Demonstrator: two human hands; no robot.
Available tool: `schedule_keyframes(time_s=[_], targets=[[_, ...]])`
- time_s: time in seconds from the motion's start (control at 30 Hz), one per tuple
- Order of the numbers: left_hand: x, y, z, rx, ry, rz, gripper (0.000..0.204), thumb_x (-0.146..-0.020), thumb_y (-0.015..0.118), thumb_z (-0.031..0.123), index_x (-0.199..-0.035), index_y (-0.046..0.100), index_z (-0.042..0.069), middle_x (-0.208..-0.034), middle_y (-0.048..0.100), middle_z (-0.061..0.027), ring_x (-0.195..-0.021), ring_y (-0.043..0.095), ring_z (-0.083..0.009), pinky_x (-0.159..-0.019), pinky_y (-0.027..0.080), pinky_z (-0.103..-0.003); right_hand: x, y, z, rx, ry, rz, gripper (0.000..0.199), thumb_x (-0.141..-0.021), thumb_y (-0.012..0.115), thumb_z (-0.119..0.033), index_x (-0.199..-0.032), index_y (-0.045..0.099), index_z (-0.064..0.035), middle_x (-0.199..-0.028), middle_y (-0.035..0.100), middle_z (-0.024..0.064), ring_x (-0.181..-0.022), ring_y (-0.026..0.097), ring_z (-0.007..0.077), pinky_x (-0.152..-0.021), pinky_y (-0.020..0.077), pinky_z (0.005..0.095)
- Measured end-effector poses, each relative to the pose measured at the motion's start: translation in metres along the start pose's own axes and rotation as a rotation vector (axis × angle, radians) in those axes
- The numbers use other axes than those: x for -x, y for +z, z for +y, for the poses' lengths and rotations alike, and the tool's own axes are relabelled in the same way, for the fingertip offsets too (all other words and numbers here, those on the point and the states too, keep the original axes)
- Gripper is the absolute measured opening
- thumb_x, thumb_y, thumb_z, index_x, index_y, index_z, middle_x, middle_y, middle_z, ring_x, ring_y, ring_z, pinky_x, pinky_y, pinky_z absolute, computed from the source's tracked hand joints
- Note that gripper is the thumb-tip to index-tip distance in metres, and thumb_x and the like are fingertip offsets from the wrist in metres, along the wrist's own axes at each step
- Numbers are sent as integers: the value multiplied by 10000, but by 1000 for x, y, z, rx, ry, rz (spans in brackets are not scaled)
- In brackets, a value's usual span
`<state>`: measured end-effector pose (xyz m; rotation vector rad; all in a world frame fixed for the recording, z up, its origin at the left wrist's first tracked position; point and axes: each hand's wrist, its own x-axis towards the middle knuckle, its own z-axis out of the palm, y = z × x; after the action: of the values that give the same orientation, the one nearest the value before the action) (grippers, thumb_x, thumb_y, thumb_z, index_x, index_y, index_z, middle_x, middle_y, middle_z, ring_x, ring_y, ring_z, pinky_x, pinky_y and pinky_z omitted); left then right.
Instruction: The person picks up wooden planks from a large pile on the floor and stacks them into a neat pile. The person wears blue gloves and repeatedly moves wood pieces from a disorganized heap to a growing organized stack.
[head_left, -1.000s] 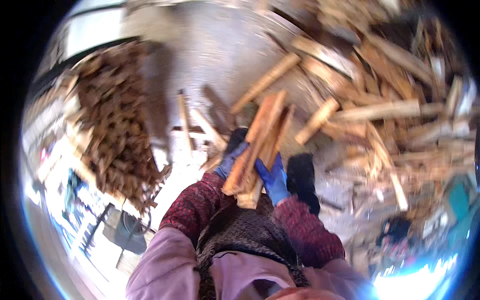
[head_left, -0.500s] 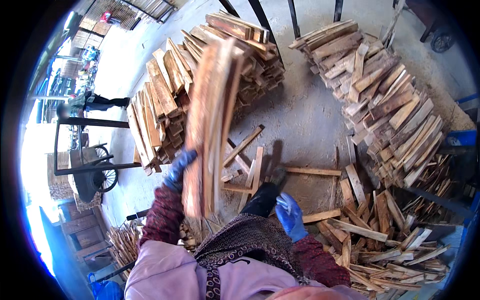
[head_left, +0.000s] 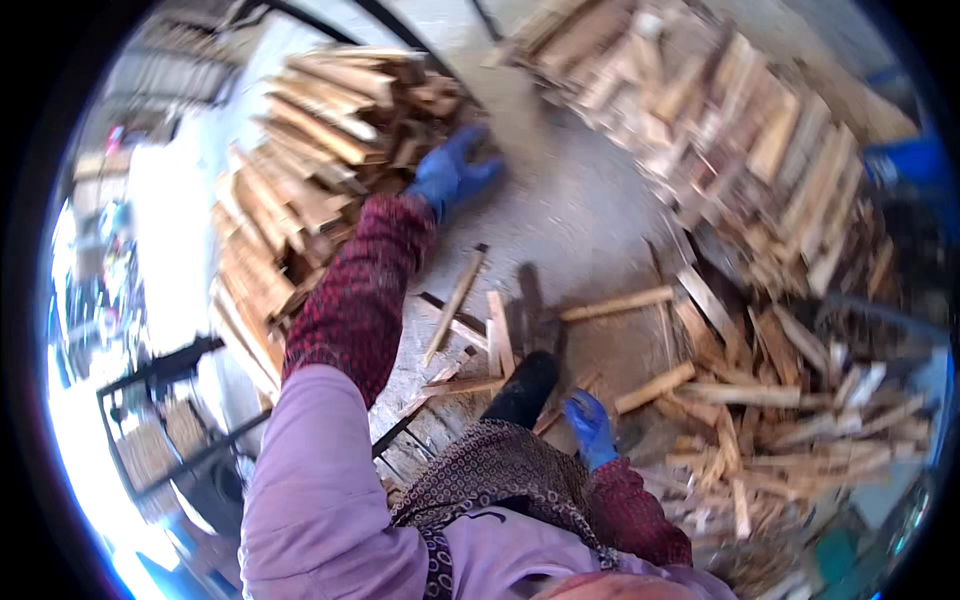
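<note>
My left hand (head_left: 452,172), in a blue glove, is stretched out at the edge of a stacked pile of split wood (head_left: 320,170), fingers spread and holding nothing. The dark red sleeve runs back toward me. My right hand (head_left: 590,425), also in a blue glove, hangs low by my side, above loose wood pieces (head_left: 480,330) on the concrete floor; it holds nothing that I can see.
A second stacked wood pile (head_left: 720,130) stands at the upper right. A loose heap of split sticks (head_left: 800,420) covers the floor on the right. A dark metal cart frame (head_left: 170,420) stands at the lower left. A blue object (head_left: 905,165) sits at the far right.
The bundle of wood that my left hand held upright is gone from it; the hand now reaches out empty at the stacked pile. My right hand stays low.
</note>
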<state>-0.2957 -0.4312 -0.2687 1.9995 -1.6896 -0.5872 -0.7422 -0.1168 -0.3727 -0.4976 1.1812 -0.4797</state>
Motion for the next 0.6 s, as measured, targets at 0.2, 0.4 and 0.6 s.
schedule_keyframes(time_s=[0.2,0.4,0.6], targets=[[215,267,85,549,-173,-777,516,-913,761,179,-1364,566,23,-1100,699,-86,-1003,651,-160,-868,542,-319,56,-78,26,183,137,191,337,-960,682,-205,-1191,639,36,-1104,687,101,-1050,639,185,-923,513,328],[450,455,143,753,-395,-1183,491,-876,792,173,-1310,612,32,-1114,704,-65,-981,645,-151,-869,542,-326,68,-234,212,-226,187,499,328,-938,711,-213,-1127,681,52,-1084,715,127,-1037,663,208,-902,522,329],[520,556,183,765,-760,-1149,492,-899,762,74,-1353,577,30,-1164,660,-52,-989,611,-119,-851,535,-282,-22,-428,392,116,190,639,458,-900,742,-343,-1138,681,42,-1048,716,142,-916,668,252,-851,525,350]])
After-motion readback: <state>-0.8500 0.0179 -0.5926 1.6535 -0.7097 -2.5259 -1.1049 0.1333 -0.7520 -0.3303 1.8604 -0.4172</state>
